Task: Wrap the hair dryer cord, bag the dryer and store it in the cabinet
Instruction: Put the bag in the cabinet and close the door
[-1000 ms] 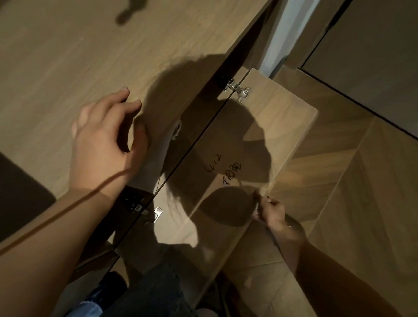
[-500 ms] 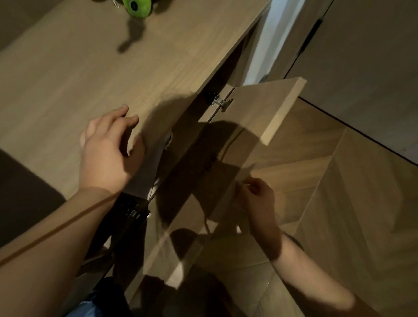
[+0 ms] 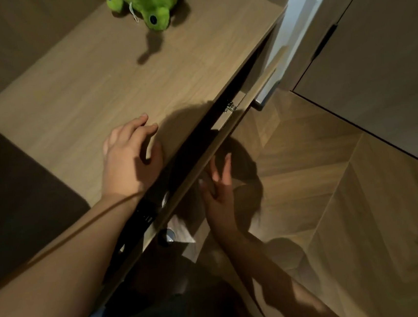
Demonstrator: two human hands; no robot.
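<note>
I look down on a low wooden cabinet [image 3: 124, 89]. Its door [image 3: 194, 175] stands almost closed, with only a narrow dark gap left along the front edge. My right hand [image 3: 217, 190] lies flat against the outer face of the door, fingers straight and spread. My left hand [image 3: 130, 160] rests on the cabinet top near the front edge, fingers loosely bent and holding nothing. The hair dryer and its bag are out of sight.
A green plush frog [image 3: 147, 3] sits at the far end of the cabinet top. A round door knob [image 3: 168, 236] shows below the door edge. Wood-pattern floor [image 3: 335, 210] spreads to the right, and a tall panel door [image 3: 382, 65] stands at upper right.
The cabinet door has swung from wide open to nearly closed. My right hand left the door's outer edge and now presses flat on its face. My left hand stayed on the top.
</note>
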